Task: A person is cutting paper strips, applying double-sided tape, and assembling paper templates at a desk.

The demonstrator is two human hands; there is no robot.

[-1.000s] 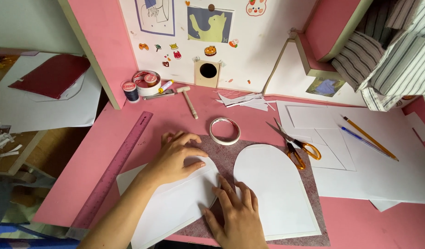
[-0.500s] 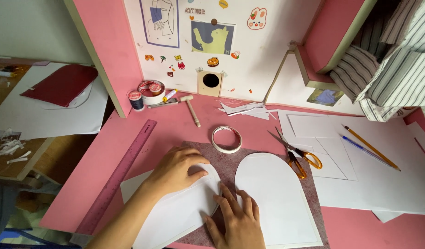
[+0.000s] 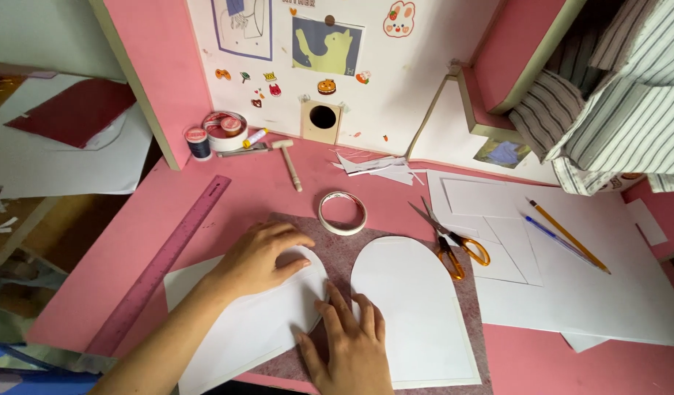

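My left hand (image 3: 258,257) lies flat, fingers spread, on a white arch-shaped paper piece (image 3: 256,325) at the left. My right hand (image 3: 349,345) rests palm down at the seam between that piece and a second white arch-shaped piece (image 3: 414,307). Both pieces lie on a mottled brown felt sheet (image 3: 337,249) on the pink desk (image 3: 132,256). Neither hand grips anything.
A roll of tape (image 3: 343,212) sits just beyond the felt. Orange-handled scissors (image 3: 450,245) lie to the right, beside white sheets (image 3: 593,278) with a pencil (image 3: 567,234) and a blue pen (image 3: 553,238). A pink ruler (image 3: 161,260) lies at left; a small hammer (image 3: 289,162) and tape rolls (image 3: 220,132) sit at the back.
My hands have stayed on the paper pieces with slight shifts of the fingers. The view has drifted, so everything sits lower and more to the right in the frame.
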